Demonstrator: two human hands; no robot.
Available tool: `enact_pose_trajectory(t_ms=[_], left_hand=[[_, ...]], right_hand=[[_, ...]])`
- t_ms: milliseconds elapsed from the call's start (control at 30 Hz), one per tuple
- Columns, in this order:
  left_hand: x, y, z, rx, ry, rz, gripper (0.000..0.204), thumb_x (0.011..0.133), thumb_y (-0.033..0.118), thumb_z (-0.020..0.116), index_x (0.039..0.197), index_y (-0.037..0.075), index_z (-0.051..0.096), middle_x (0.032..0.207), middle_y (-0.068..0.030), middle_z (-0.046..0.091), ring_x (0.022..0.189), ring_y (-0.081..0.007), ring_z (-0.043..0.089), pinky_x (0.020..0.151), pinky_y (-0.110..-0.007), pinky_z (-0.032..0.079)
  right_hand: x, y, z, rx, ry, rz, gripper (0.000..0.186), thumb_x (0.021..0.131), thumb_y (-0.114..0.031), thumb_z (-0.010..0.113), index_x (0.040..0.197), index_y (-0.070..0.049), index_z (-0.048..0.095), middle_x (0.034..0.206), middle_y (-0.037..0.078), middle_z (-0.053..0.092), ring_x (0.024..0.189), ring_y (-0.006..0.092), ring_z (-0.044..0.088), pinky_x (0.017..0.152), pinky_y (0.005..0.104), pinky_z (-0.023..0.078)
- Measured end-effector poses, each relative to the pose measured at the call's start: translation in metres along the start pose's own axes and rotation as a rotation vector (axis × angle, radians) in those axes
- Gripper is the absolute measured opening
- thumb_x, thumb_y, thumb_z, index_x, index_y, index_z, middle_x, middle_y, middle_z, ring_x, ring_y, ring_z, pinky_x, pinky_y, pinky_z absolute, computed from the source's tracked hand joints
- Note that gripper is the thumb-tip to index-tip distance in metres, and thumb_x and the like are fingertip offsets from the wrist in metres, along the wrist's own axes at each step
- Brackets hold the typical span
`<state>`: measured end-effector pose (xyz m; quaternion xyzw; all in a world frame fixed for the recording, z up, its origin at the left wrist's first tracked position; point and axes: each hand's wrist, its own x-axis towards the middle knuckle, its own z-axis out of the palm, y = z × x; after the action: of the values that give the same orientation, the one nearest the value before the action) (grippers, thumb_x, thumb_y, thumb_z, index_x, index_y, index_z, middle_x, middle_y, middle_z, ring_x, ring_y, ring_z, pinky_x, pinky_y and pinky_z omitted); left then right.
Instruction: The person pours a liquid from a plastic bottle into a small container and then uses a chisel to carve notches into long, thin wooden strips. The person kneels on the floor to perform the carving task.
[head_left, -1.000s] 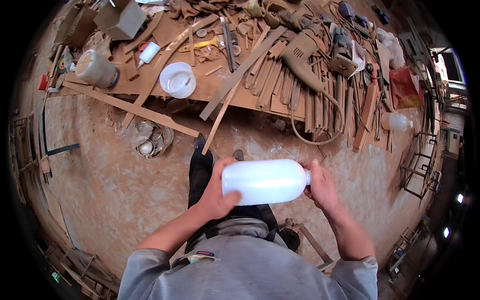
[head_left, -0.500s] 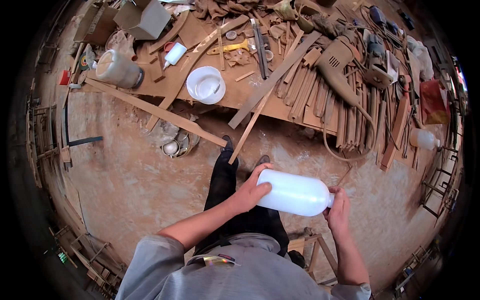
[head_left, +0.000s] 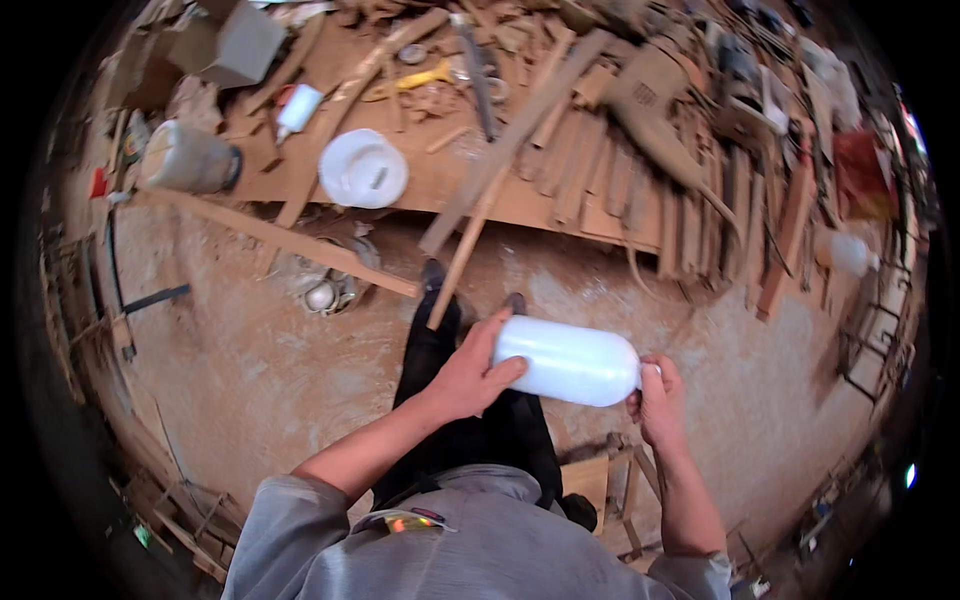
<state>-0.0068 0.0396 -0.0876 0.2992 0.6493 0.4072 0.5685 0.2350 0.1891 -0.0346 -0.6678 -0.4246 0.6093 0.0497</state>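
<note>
A large white plastic bottle (head_left: 566,361) lies sideways in front of my body, its neck toward the right. My left hand (head_left: 474,368) grips its base end, with the thumb along the near side and the fingers over the far side. My right hand (head_left: 660,398) is closed around the narrow neck, and the fingers hide the mouth and any cap. Beyond the bottle, on the low workbench, stand a white tub (head_left: 363,170) and a small white squeeze bottle (head_left: 299,108).
On the workbench (head_left: 420,190) lie many wooden strips (head_left: 590,160), a drill (head_left: 645,105), a yellow-handled brush (head_left: 410,80) and a cloudy plastic jar (head_left: 190,157). A long board (head_left: 300,240) juts over its front edge toward my feet. A wooden frame (head_left: 625,495) stands behind me at right.
Both hands and the bottle have shifted slightly left and up in the picture. The bench has slid left too, as the view moved. My grip at both ends continues.
</note>
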Motion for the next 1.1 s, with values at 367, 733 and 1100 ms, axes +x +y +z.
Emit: enact_pose_trajectory(t_ms=[367, 733, 1100], left_hand=[[-0.021, 0.022, -0.117, -0.131, 0.656, -0.061, 0.018, 0.091, 0.002, 0.052, 0.107, -0.001, 0.06, 0.099, -0.0117, 0.064, 0.079, -0.0168, 0.061, 0.062, -0.027, 0.049], [-0.021, -0.008, -0.163, 0.015, 0.869, 0.253, 0.034, 0.095, 0.025, 0.06, 0.118, 0.0, 0.054, 0.094, -0.0129, 0.061, 0.073, -0.0187, 0.059, 0.058, -0.028, 0.047], [-0.007, -0.008, -0.16, 0.334, 1.106, 0.398, 0.038, 0.097, 0.026, 0.058, 0.123, 0.0, 0.048, 0.08, -0.0045, 0.054, 0.058, -0.0109, 0.051, 0.045, -0.018, 0.039]], right_hand=[[0.28, 0.116, 0.073, -0.817, 0.199, -0.4, 0.043, 0.089, -0.035, 0.062, 0.116, -0.002, 0.059, 0.103, 0.025, 0.066, 0.101, 0.0416, 0.061, 0.088, 0.0453, 0.048], [0.499, 0.203, 0.108, -1.272, 0.276, -0.339, 0.032, 0.088, -0.031, 0.062, 0.104, -0.003, 0.064, 0.094, 0.02, 0.068, 0.09, 0.0366, 0.065, 0.082, 0.0429, 0.051], [0.56, 0.229, 0.13, -1.265, 0.193, -0.213, 0.027, 0.089, -0.028, 0.061, 0.096, -0.002, 0.067, 0.091, 0.019, 0.069, 0.088, 0.0336, 0.066, 0.08, 0.0414, 0.051]])
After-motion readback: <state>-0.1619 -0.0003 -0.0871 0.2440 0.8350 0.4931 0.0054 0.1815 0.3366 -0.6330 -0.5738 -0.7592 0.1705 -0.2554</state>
